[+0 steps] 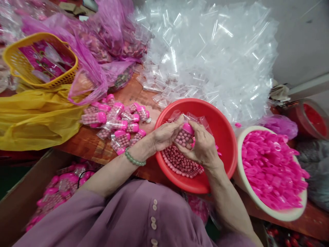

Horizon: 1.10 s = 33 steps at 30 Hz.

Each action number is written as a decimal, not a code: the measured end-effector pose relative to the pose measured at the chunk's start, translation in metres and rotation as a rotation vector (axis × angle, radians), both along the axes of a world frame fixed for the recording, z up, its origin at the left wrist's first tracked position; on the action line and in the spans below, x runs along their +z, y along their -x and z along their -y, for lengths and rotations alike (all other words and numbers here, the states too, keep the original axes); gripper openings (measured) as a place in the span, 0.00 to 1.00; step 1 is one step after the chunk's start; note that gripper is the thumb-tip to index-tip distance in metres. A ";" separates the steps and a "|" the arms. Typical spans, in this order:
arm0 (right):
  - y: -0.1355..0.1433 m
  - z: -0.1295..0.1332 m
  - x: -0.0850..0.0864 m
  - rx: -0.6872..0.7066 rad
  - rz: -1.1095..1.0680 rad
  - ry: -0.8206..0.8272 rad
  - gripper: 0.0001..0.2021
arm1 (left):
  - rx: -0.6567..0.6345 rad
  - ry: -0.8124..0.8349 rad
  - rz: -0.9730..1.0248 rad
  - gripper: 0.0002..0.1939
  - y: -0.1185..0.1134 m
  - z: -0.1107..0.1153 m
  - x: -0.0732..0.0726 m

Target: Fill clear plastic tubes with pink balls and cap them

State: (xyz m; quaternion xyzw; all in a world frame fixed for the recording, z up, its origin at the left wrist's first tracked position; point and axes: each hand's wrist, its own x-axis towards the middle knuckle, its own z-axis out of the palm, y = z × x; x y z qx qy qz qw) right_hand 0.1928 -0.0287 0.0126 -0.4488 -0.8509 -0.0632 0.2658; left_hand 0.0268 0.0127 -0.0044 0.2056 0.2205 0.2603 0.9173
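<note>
Over a red basin [228, 147], my right hand [204, 144] grips a clear container of pink beads [183, 136] with a bright pink cap. My left hand [166, 133] is at the container's left side, its fingers together near the cap; whether they grip anything is hidden. Loose pink beads [180, 163] lie in the basin below, with several clear empty tubes at its back. Several bead-filled containers with pink caps [119, 125] are piled on the wooden table left of the basin.
A large heap of clear tubes [205, 51] covers the back. A white tub [272, 214] of pink plastic parts stands right. Left are a yellow basket [15, 65], a yellow bag [38, 120] and purple bags [113, 27]. A cardboard box [28, 181] with filled containers is below left.
</note>
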 end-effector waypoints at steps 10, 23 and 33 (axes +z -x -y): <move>-0.015 -0.008 -0.006 -0.109 -0.081 -0.030 0.38 | 0.123 -0.007 -0.095 0.29 0.000 0.000 -0.003; 0.005 -0.003 -0.008 0.094 0.019 0.069 0.37 | 0.089 0.069 0.030 0.21 -0.007 -0.002 -0.005; 0.013 -0.005 -0.025 0.086 0.028 0.017 0.35 | 0.474 -0.041 -0.288 0.11 -0.015 0.010 -0.008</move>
